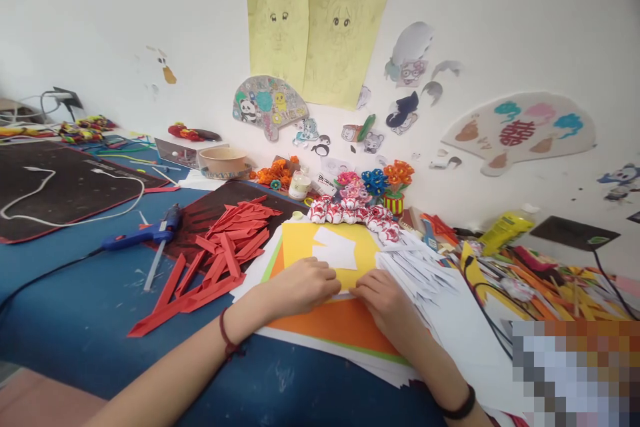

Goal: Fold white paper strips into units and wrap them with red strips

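Fingers of left hand [307,285] and right hand [387,301] are pinching a white strip [345,295]. Red strips [229,255] are lying folded; white paper [337,252], flat.

Through the head view I see two bare hands, left [309,285] and right [381,293], fingers bent close together over a yellow sheet [300,243] on stacked coloured paper. White paper pieces [335,250] lie just beyond them. Folded red strips [220,260] and a blue glue gun [167,227] rest to the left on the blue table [115,360].
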### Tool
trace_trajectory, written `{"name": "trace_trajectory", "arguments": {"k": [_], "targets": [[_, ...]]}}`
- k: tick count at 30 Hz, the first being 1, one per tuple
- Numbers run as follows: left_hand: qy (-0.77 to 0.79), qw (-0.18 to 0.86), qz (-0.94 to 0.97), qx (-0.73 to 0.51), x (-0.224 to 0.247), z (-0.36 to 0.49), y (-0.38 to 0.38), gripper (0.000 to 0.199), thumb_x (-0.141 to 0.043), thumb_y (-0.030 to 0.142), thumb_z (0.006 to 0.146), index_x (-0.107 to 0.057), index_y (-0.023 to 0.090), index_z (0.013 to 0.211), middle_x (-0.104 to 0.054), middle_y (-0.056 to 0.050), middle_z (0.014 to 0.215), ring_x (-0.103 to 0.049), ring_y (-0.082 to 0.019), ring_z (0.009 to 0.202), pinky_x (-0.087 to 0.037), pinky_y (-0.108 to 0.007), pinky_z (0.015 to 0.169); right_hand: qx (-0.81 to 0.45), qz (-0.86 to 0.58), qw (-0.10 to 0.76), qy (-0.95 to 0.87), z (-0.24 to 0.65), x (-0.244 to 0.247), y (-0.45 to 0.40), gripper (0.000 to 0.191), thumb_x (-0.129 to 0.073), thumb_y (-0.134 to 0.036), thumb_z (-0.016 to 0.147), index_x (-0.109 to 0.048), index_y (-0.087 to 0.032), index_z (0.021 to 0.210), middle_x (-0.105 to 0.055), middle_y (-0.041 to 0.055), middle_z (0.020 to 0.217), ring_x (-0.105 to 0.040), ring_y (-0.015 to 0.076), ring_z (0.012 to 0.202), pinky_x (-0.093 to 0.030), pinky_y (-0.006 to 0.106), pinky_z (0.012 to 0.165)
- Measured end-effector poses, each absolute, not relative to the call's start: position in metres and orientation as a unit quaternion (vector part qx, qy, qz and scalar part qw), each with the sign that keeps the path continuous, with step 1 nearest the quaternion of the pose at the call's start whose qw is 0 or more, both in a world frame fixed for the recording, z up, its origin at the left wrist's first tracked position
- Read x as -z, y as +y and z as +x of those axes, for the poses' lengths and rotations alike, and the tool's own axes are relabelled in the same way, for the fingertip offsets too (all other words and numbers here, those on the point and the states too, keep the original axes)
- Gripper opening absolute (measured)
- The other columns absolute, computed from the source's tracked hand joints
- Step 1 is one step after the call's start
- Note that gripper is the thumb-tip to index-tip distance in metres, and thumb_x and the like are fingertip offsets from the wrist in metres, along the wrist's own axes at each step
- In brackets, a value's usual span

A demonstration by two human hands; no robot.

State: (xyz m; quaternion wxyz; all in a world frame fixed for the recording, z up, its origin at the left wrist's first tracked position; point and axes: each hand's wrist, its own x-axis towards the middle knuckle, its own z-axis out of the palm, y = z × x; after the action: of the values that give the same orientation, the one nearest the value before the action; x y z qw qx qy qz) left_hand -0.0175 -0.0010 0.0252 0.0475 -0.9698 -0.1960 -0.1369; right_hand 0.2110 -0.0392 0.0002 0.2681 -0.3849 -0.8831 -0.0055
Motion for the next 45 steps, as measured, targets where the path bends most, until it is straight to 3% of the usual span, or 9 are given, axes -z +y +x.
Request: {"name": "trace_trajectory", "arguments": {"k": [3,6,12,14,19,26,34,39,45], "targets": [[-0.182,0.049,-0.973,0.129,-0.027,-0.02,-0.001,0.02,-0.053,0.034,0.092,-0.059,0.018,0.081,-0.059,-0.002,0.076,-0.055,-0.016,0.069,-0.038,-0.029,0.063,-0.007,-0.38,0.255,-0.889,0.213,-0.003,-0.042,0.026,-0.041,-0.002,0.091,-0.061,-0.016,0.083,-0.063,0.0068,0.085,-0.051,0.0215,0.083,-0.04,0.036,0.072],[-0.182,0.078,-0.972,0.125,-0.023,-0.019,-0.002,0.024,-0.05,0.027,0.094,-0.057,0.017,0.074,-0.057,-0.003,0.073,-0.053,-0.016,0.066,-0.036,-0.03,0.06,-0.039,-0.389,0.251,-0.885,0.214,-0.008,-0.045,0.027,-0.04,0.0,0.089,-0.059,-0.017,0.079,-0.062,0.0062,0.086,-0.052,0.0204,0.082,-0.04,0.035,0.071],[-0.173,0.125,-0.971,0.108,-0.017,-0.009,-0.007,0.017,-0.046,0.013,0.093,-0.056,0.014,0.08,-0.057,-0.005,0.074,-0.051,-0.018,0.065,-0.035,-0.031,0.058,-0.035,-0.428,0.226,-0.874,0.21,-0.013,-0.048,0.009,-0.056,-0.013,0.086,-0.061,-0.02,0.088,-0.064,0.0064,0.093,-0.053,0.0238,0.087,-0.04,0.038,0.076],[-0.189,0.124,-0.967,0.116,-0.017,-0.005,-0.008,0.016,-0.045,0.013,0.093,-0.056,0.015,0.081,-0.058,-0.005,0.076,-0.052,-0.018,0.068,-0.035,-0.031,0.059,-0.023,-0.438,0.244,-0.865,0.206,-0.008,-0.047,0.011,-0.053,-0.014,0.088,-0.061,-0.02,0.085,-0.064,0.0063,0.087,-0.054,0.0235,0.083,-0.04,0.037,0.073],[-0.249,0.024,-0.952,0.174,-0.02,-0.001,-0.01,0.023,-0.042,0.025,0.097,-0.057,0.016,0.081,-0.061,-0.003,0.076,-0.053,-0.016,0.069,-0.035,-0.027,0.062,-0.038,-0.471,0.333,-0.816,0.197,0.003,-0.047,0.022,-0.051,-0.011,0.086,-0.056,-0.02,0.066,-0.058,0.0035,0.066,-0.051,0.0199,0.067,-0.037,0.031,0.06],[-0.252,-0.075,-0.937,0.228,-0.02,-0.006,-0.009,0.023,-0.045,0.022,0.095,-0.065,0.015,0.086,-0.065,-0.004,0.075,-0.057,-0.015,0.07,-0.037,-0.023,0.061,-0.156,-0.506,0.386,-0.755,0.194,-0.008,-0.051,0.024,-0.062,-0.03,0.084,-0.061,-0.021,0.062,-0.059,0.0013,0.06,-0.053,0.0174,0.058,-0.039,0.029,0.055],[-0.308,-0.132,-0.907,0.254,-0.018,-0.012,0.0,0.025,-0.046,0.014,0.09,-0.07,0.016,0.084,-0.07,-0.005,0.075,-0.062,-0.015,0.069,-0.041,-0.022,0.065,-0.23,-0.533,0.411,-0.703,0.203,-0.01,-0.047,0.014,-0.063,-0.031,0.079,-0.074,-0.023,0.074,-0.074,0.0034,0.074,-0.066,0.0223,0.066,-0.05,0.032,0.063],[-0.306,-0.172,-0.895,0.274,-0.017,-0.009,-0.002,0.026,-0.047,0.016,0.09,-0.072,0.016,0.086,-0.072,-0.006,0.08,-0.063,-0.015,0.073,-0.043,-0.022,0.07,-0.188,-0.548,0.416,-0.701,0.205,-0.006,-0.048,0.015,-0.059,-0.02,0.076,-0.07,-0.022,0.065,-0.071,0.0029,0.064,-0.063,0.0217,0.061,-0.049,0.032,0.059],[-0.341,-0.227,-0.875,0.26,-0.022,-0.007,-0.004,0.022,-0.051,0.016,0.086,-0.072,0.016,0.077,-0.069,-0.003,0.067,-0.058,-0.012,0.059,-0.04,-0.019,0.061,-0.177,-0.539,0.427,-0.704,0.204,-0.005,-0.049,0.013,-0.059,-0.018,0.076,-0.07,-0.021,0.07,-0.072,0.0042,0.069,-0.065,0.022,0.062,-0.051,0.033,0.061]]}}
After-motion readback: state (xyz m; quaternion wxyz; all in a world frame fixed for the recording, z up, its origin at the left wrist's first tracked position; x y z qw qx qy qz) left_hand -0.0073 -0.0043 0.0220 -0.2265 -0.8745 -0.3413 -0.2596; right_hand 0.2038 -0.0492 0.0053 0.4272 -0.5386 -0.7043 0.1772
